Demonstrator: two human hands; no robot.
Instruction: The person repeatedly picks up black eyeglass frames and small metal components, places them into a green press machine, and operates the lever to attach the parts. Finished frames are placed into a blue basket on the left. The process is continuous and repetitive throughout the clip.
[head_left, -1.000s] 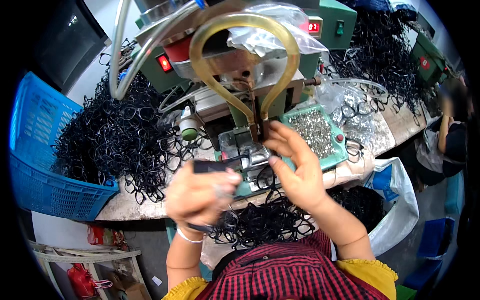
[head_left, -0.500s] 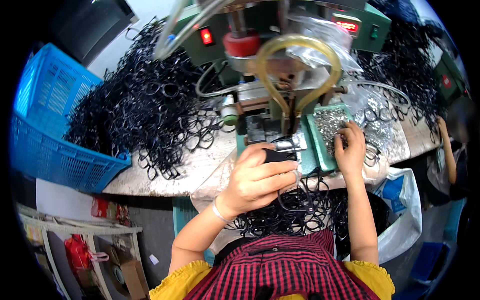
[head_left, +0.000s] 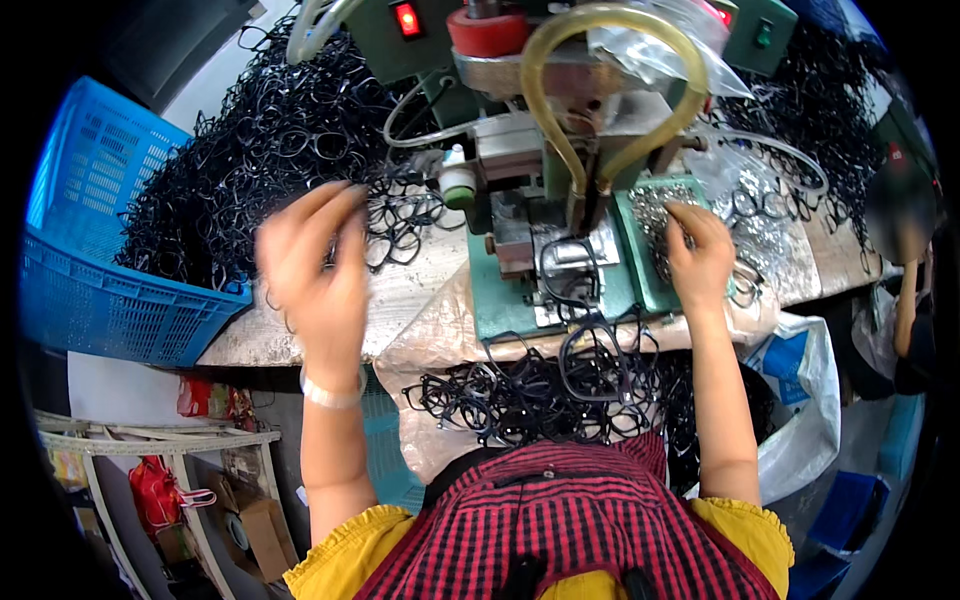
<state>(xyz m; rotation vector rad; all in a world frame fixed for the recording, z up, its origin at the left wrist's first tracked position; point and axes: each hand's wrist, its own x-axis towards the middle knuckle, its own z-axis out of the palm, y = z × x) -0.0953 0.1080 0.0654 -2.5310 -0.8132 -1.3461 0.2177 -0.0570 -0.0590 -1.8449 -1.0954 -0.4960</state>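
Observation:
My left hand [head_left: 318, 275] is lifted over the near edge of a large pile of black eyeglass frames [head_left: 260, 160]. Motion smears its fingers, so what they hold, if anything, does not show. My right hand [head_left: 703, 250] rests at a green tray [head_left: 655, 296] of small metal parts [head_left: 655, 215], thumb and fingertips pressed together. Anything between them is too small to name. Between my hands stands a green bench press [head_left: 505, 300]; a single black frame [head_left: 570, 290] hangs at its metal fixture. More loose frames [head_left: 530, 395] lie heaped at the table's front edge, before my apron.
A blue plastic crate [head_left: 110, 300] stands at the left by the pile. A yellowish tube [head_left: 530, 85] loops above the press. Clear plastic bags [head_left: 775, 235] and another frame pile [head_left: 820, 150] lie to the right. Another person's forearm [head_left: 908, 300] shows at the far right.
My left hand has left the fixture and swung left to the frame pile; a black frame now shows at the fixture. My right hand stays at the tray, its fingers now drawn together.

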